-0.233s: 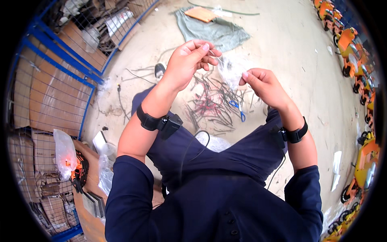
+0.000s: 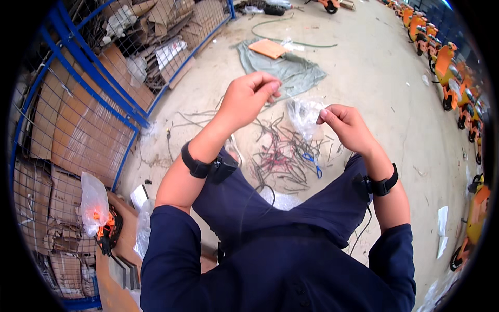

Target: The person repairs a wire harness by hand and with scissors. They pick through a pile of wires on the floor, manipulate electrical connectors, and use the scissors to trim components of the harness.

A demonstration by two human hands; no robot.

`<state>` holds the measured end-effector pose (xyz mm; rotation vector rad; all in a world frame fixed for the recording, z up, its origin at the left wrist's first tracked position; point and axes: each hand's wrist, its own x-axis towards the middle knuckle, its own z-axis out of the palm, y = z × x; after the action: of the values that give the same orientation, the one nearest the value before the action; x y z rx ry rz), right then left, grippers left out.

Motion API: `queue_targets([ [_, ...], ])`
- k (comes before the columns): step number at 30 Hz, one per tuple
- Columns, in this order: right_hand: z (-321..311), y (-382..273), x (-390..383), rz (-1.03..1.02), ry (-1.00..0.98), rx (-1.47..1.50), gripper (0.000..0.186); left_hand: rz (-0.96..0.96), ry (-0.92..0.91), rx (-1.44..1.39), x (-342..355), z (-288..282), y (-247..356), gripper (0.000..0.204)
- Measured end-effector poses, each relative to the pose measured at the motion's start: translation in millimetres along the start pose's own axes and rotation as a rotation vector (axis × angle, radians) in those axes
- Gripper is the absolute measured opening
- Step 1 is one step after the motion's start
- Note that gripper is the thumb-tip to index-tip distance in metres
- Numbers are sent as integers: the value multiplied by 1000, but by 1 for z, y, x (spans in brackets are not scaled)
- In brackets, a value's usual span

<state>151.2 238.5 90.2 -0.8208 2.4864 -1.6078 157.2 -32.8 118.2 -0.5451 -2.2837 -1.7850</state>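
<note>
My right hand (image 2: 347, 125) pinches the edge of a crumpled clear plastic bag (image 2: 305, 117) between thumb and forefinger. The bag hangs in the gap between my hands, above a heap of cut dark cables (image 2: 278, 153) on the floor. To the bag's upper left is my left hand (image 2: 248, 101), its thumb pressed against curled fingers. A faint thin strand seems to run from these fingertips toward the bag, but what they grip is too small to tell. Blue-handled scissors (image 2: 314, 164) lie at the heap's right edge.
A grey-green cloth (image 2: 283, 70) with an orange-tan flat piece (image 2: 267, 49) lies ahead, near a green hose (image 2: 312, 45). Blue mesh cages (image 2: 122, 156) hold cardboard at left. Orange scooters (image 2: 444, 67) line the right. A clear bag with orange items (image 2: 94, 205) stands lower left.
The view has tilted up, so floor things sit lower in the picture. My left hand has come slightly closer to the right, its fingers more curled. The bag still hangs from my right hand.
</note>
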Motion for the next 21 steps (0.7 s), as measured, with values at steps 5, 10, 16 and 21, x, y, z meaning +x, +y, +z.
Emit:
queue_targets([
  [5,-18,-15,2,-68,142,-65,33,60,-132,265,-9,-4,-7,12],
  [10,-26,-33,19,-68,113,-154,32,-102,-393,67,-11,8,-33,12],
  [16,-22,-3,62,-58,32,-238,25,-276,-868,-454,0,29,-64,13],
  [21,4,66,82,95,-92,-67,23,-373,-801,-796,19,36,-78,13],
])
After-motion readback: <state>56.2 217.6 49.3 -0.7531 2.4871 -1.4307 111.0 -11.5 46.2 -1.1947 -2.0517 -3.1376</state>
